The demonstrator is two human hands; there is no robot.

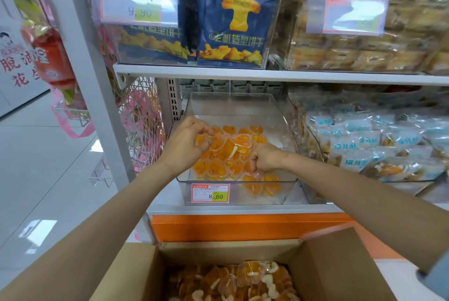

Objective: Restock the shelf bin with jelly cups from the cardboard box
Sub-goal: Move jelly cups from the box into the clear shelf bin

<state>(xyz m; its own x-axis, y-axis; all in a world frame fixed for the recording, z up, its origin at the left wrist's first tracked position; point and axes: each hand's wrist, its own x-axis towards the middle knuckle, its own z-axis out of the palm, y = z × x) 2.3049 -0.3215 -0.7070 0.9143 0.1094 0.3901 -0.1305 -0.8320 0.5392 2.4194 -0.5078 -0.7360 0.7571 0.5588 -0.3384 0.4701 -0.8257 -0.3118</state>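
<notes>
Orange heart-shaped jelly cups (233, 162) lie heaped in the near half of the clear shelf bin (239, 106), on the middle shelf straight ahead. Both hands are in the bin. The left hand (184, 142) is on the left, fingers curled round a cluster of cups lifted off the heap, and the right hand (266, 158) is just beside it, knuckles up, fingertips pinching cups below. A price label (210, 193) reading 8.60 sits on the bin's near wall. Nearest the camera is the open cardboard box (340, 264), with more jelly cups (243, 281) piled inside. Pale blue snack packets (364, 140) fill the bin to the right, and navy biscuit bags (239, 21) stand on the shelf above.
</notes>
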